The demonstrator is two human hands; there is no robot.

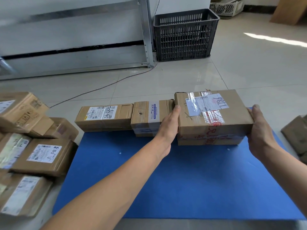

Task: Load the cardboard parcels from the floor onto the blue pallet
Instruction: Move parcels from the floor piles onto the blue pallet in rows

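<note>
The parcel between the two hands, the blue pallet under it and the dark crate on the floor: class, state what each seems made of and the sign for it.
Parcel: brown cardboard, matte, by its dented corners; glossy clear tape glints across the top. Blue pallet: probably plastic, smooth, even colour, faint sheen. Crate: likely moulded plastic, dark grey, by its regular slotted walls.

The pale glossy tiled floor (249, 63) carries a flat blue rectangular pallet (166, 180). Along the pallet's far edge sits a long brown cardboard parcel with a white label (104, 118). Touching its right end is a shorter brown cardboard parcel banded with clear tape (146, 117), and a larger taped cardboard parcel (212, 113) ends the row. Left of the pallet, a heap of labelled cardboard parcels (41, 156) lies on the tiles. Further back stands a dark slatted plastic crate (184, 35), and a thin cable (103, 87) trails across the floor.
</note>
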